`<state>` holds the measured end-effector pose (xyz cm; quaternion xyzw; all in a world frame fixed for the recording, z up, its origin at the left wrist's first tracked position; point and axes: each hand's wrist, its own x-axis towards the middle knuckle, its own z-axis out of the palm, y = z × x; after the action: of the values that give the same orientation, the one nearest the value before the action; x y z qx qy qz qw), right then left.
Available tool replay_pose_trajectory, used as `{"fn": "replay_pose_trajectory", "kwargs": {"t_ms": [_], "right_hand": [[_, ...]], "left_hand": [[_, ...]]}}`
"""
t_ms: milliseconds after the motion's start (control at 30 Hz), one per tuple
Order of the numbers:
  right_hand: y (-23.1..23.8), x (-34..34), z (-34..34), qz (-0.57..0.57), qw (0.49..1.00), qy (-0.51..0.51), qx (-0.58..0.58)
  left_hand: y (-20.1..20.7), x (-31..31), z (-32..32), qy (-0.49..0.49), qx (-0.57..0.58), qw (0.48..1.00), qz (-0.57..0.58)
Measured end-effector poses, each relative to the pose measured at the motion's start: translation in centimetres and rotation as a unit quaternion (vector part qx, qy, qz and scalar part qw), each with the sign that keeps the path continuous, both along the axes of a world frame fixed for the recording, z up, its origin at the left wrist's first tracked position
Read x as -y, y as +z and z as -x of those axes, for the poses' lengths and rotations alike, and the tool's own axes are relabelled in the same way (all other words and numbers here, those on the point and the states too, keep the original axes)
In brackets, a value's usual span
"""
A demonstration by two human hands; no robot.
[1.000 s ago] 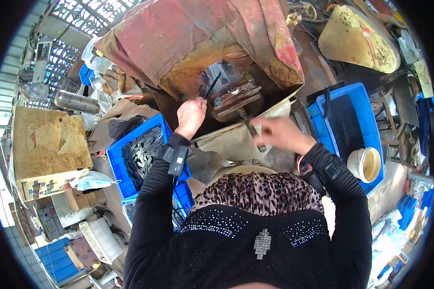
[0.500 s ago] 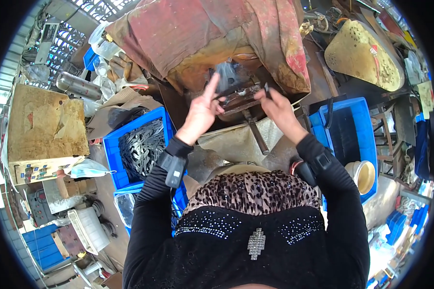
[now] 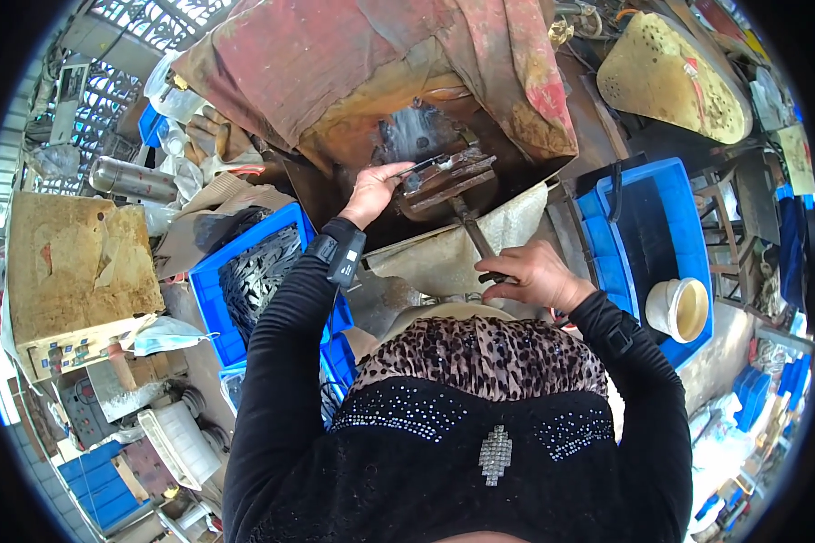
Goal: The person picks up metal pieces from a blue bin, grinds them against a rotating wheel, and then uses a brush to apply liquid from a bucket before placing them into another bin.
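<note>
My left hand point(image 3: 371, 195) pinches a thin dark metal strip point(image 3: 418, 168) and holds it at the rusty metal fixture point(image 3: 453, 181), inside the cloth-draped opening. Toward me from that fixture runs a metal bar handle point(image 3: 473, 226). My right hand point(image 3: 541, 276) is at the bar's near end, its fingers closed on a small dark piece point(image 3: 493, 277). Whether that hand also grips the bar cannot be made out. Many dark strips of a like kind point(image 3: 261, 271) lie in the blue crate point(image 3: 210, 312) at my left.
A stained reddish cloth point(image 3: 335, 63) hangs over the machine, above a wet-looking bluish patch point(image 3: 412, 131). To the right stands a blue bin point(image 3: 688, 213) with a cream bucket point(image 3: 677, 309) in it. A worn box point(image 3: 77, 271) is at the far left.
My right hand has dropped from the fixture to the handle's near end. The left hand, its index finger raised before, now holds a strip at the fixture. The whole view has shifted slightly.
</note>
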<state>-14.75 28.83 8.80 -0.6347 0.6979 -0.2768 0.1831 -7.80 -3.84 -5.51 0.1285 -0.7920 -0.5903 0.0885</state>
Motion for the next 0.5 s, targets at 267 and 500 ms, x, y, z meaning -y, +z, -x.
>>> {"fn": "replay_pose_trajectory", "kwargs": {"t_ms": [267,500], "right_hand": [[-0.5,-0.2,-1.1,0.048,0.995,-0.020,-0.083],[-0.4,0.3,-1.2,0.104,0.989,-0.030,-0.103]], "left_hand": [[1.6,0.6,0.0,-0.077,-0.029,0.945,0.316],[7.3,-0.9,-3.2,-0.078,0.011,0.930,0.359]]}}
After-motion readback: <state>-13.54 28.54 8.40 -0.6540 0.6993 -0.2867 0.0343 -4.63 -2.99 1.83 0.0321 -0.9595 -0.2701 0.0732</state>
